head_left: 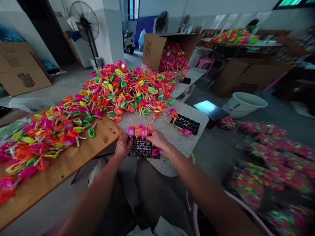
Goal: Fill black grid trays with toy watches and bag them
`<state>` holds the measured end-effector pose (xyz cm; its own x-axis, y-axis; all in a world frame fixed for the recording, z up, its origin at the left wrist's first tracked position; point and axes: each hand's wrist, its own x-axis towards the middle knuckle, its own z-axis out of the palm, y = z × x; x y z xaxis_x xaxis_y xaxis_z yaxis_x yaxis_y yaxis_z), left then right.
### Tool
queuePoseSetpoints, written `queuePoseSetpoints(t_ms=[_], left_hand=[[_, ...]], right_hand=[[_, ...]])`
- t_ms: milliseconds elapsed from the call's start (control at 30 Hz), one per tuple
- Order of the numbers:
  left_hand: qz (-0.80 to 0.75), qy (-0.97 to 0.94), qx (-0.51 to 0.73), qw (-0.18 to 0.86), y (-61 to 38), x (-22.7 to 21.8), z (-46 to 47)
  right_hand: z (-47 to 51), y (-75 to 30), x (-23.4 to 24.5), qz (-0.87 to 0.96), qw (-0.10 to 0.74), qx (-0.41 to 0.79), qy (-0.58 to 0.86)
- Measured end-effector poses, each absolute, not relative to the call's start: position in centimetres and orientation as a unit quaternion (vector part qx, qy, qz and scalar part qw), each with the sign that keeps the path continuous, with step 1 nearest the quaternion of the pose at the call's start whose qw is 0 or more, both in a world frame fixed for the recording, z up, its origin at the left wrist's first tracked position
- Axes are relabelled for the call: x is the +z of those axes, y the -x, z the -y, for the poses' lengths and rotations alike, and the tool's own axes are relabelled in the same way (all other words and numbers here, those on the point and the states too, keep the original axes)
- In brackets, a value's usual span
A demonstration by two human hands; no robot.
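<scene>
"Where are those toy watches (137, 131)?"

"In the lower centre of the frame, pink and orange faces side by side along the far edge of a black grid (144, 150). A bright pink band (156, 151) lies at the grid's right end."

"How's your grip?"

"My left hand (123, 146) is curled at the left end of the row and grid. My right hand (157, 139) has its fingertips at the right end, just beside an orange watch (151, 127). I can't tell how firmly either one pinches; my fingers hide the contact."

"Will they be awkward to handle?"

"Light, I'd judge, and smooth like plastic, so apt to slide. The bands probably bend easily; the faces look stiffer. I don't expect them to be fragile."

"So where do you take hold?"

"By the rim of the face, thumb against forefinger. A loose band could swing, or snag in the grid's holes."

"And the grid?"

"It looks fairly rigid. I'd steady it by its ends, as it might skid on the speckled table (133, 119)."
</scene>
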<state>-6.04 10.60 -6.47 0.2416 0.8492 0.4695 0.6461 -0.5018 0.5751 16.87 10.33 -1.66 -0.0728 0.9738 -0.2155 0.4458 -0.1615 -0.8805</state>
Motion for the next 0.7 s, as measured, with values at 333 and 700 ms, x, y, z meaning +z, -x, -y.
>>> queuePoseSetpoints(t_ms=[333, 700], left_hand=[[-0.476, -0.779, 0.385, 0.132, 6.0, -6.7, -10.7], [-0.475, -0.779, 0.385, 0.138, 6.0, -6.5, -10.6]], right_hand=[[-9.0, -16.3, -0.5, 0.642, 0.244, 0.303, 0.660], [-9.0, -16.3, -0.6, 0.618, 0.248, 0.337, 0.665]])
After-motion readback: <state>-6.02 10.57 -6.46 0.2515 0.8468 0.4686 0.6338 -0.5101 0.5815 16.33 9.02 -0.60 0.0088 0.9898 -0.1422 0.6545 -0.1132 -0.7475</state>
